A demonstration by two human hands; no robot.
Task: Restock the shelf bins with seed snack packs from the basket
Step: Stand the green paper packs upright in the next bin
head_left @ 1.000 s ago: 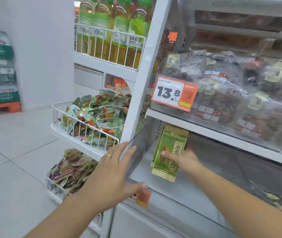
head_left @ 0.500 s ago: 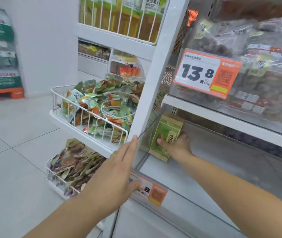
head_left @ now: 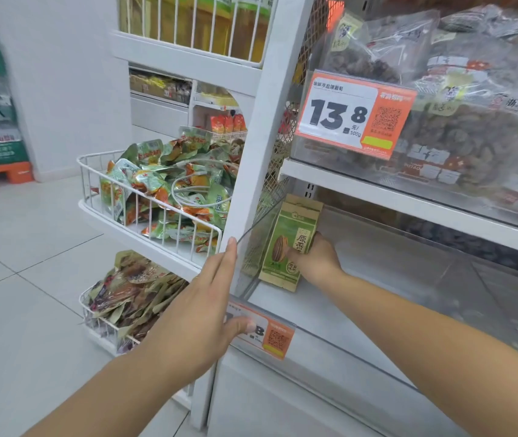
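1. Clear plastic shelf bin [head_left: 330, 313], lower tier, front wall facing the aisle; mostly bare floor, dark packs at its right end.
2. Left hand [head_left: 201, 313] flat against the front-left corner of the bin, fingers straight, thumb on the price tag [head_left: 272, 334]; holding nothing.
3. Right hand [head_left: 317, 263] inside, pinching the pack's lower right edge.
4. Green seed snack pack [head_left: 289, 244] upright in the back-left corner; probably light, crinkly, slippery; best held by the flat side seams.

Bright even light, soft shadows, edges blurred, wide-angle bending
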